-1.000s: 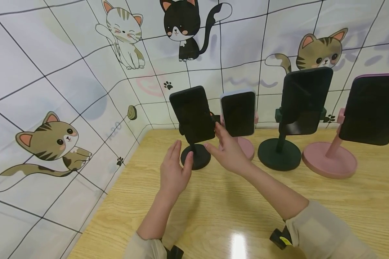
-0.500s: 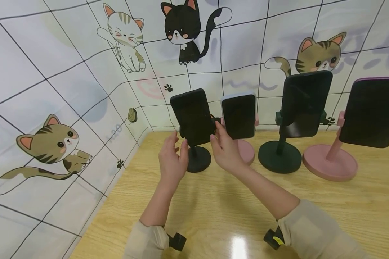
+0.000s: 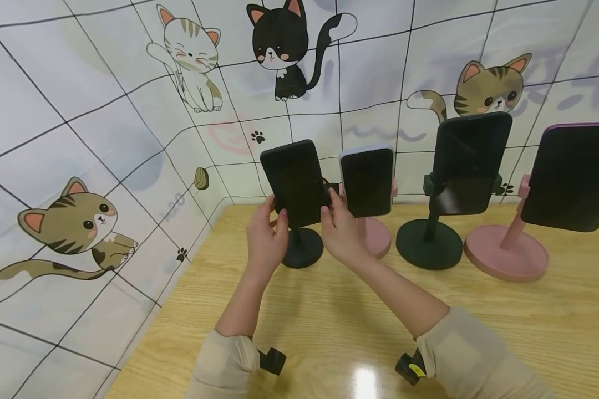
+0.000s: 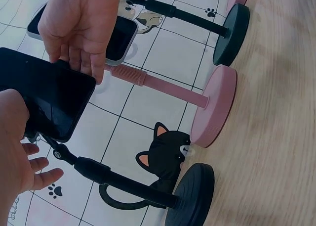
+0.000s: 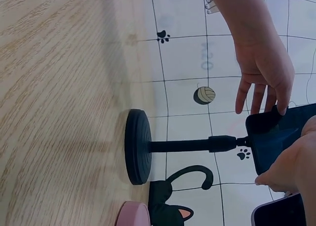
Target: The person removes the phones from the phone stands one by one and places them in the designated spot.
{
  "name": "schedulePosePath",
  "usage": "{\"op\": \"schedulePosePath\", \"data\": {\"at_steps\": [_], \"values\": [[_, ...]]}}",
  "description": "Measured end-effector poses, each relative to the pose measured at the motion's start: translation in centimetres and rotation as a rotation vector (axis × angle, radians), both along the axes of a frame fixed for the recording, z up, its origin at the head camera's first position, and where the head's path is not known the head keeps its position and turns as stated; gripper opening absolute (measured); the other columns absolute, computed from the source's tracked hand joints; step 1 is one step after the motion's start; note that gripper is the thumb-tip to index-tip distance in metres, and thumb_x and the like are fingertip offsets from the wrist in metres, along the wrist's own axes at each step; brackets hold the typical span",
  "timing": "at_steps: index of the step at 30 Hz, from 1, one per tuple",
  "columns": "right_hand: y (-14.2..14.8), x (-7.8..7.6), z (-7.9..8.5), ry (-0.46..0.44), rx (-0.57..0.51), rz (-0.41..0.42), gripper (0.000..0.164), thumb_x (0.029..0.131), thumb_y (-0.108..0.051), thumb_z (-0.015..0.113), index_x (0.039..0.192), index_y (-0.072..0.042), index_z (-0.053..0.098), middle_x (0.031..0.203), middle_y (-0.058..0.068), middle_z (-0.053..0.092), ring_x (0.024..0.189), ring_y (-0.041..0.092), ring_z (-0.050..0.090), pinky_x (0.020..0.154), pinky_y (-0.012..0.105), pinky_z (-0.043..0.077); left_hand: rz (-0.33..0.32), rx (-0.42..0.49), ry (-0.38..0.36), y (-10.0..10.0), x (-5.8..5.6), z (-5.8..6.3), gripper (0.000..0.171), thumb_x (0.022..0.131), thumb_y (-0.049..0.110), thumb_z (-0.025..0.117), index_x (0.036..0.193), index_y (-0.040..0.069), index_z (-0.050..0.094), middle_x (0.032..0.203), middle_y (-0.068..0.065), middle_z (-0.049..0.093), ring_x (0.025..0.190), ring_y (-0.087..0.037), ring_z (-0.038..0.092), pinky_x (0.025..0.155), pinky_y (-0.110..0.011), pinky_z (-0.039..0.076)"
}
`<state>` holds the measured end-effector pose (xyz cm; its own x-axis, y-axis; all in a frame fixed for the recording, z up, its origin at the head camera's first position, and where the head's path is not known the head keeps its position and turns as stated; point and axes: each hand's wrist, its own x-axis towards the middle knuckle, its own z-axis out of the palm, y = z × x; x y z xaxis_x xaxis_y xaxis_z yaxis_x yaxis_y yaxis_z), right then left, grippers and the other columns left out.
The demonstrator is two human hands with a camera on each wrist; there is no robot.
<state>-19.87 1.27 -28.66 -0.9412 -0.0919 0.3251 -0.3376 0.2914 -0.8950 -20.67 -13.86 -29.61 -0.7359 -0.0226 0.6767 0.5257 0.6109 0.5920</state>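
Observation:
A black phone (image 3: 295, 180) stands tilted in a black phone stand (image 3: 304, 250), leftmost in the row. My left hand (image 3: 266, 238) holds its lower left edge, thumb at the front and index finger at the side. On the opposite edge my right hand (image 3: 344, 230) grips beside the holder's clamp, thumb on the front. In the left wrist view, the left hand (image 4: 12, 147) has its lower fingers loosely spread below the phone (image 4: 54, 100). The right wrist view shows the black round base (image 5: 138, 147) on the table, its pole running to the phone's back.
Close on the right is a pink stand (image 3: 378, 237) with a pale-edged phone (image 3: 367, 183). Beyond it stand a dark green stand (image 3: 429, 244) and a larger pink stand (image 3: 507, 252), each bearing a phone. A cat-patterned wall sheet (image 3: 374, 119) hangs behind the wooden table (image 3: 329, 327).
Both hands have closed in on the black phone from its sides. The left thumb has come up to its front edge, and the right thumb now rests at the opposite edge.

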Motion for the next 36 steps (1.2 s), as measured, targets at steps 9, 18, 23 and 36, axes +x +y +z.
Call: {"op": "schedulePosePath", "data": {"at_steps": [9,18,23,36], "values": [[0.0,-0.2,-0.3,0.044,-0.017,-0.017,0.043,0.097,-0.01,0.036,0.137,0.005,0.028,0.113,0.024,0.053,0.102,0.029,0.053,0.087,0.041,0.042,-0.128,0.091,-0.075,-0.1,0.0,0.2,0.027,0.091,0.001,0.048,0.117,-0.006,0.049,0.104,-0.019,0.058,0.1,-0.028,0.057,0.077,-0.037,0.05],[0.8,-0.3,-0.3,0.111,0.053,0.012,0.035,0.095,-0.008,0.043,0.127,0.004,0.04,0.107,0.02,0.057,0.092,0.027,0.057,0.073,0.036,0.045,-0.178,0.118,-0.092,-0.4,0.6,-0.2,0.026,0.092,-0.001,0.045,0.117,-0.006,0.046,0.104,-0.02,0.054,0.09,-0.029,0.06,0.075,-0.037,0.051],[1.9,-0.5,0.3,0.084,0.122,0.141,0.031,0.095,-0.009,0.044,0.125,-0.002,0.041,0.114,0.016,0.055,0.099,0.024,0.056,0.082,0.037,0.045,-0.193,0.127,-0.075,-0.5,0.9,-0.5,0.023,0.092,-0.002,0.044,0.115,-0.006,0.045,0.103,-0.02,0.053,0.078,-0.029,0.06,0.069,-0.036,0.048],[3.6,0.0,0.5,0.131,0.217,0.223,0.03,0.094,-0.005,0.044,0.122,0.004,0.041,0.103,0.018,0.059,0.086,0.023,0.056,0.079,0.036,0.044,-0.277,0.19,-0.039,-0.4,1.8,-0.8,0.022,0.089,-0.007,0.047,0.11,-0.007,0.046,0.098,-0.019,0.052,0.08,-0.028,0.061,0.071,-0.022,0.048]]}}
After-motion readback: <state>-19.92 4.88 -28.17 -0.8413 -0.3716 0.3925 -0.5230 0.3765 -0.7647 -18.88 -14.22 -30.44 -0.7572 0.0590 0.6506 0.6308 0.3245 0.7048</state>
